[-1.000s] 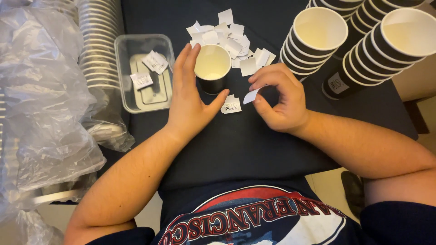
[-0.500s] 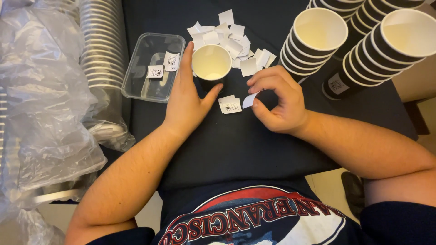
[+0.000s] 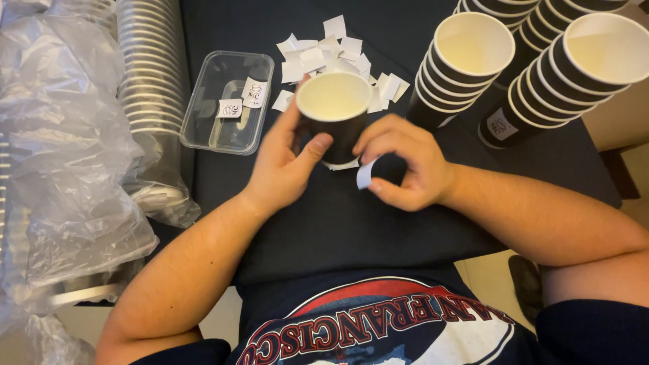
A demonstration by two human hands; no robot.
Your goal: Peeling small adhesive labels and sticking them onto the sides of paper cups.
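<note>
Holding the black paper cup (image 3: 336, 115) near the middle of the dark surface (image 3: 351, 223), my left hand (image 3: 284, 162) has its grip clenched around the cup's side, thumb pressed on the near wall and fingers behind it. My right hand (image 3: 405, 169) pinches a small white label (image 3: 364, 174) between thumb and fingertips, just beside the cup's base. I see a loose pile of white labels (image 3: 331, 57) lying behind the cup. To the left sits a clear plastic tray (image 3: 226, 101) with two labels inside, next to sleeves of stacked lids in crinkled plastic wrap (image 3: 61, 155). Two tilted stacks of black cups (image 3: 527, 74) lie at the upper right.
</note>
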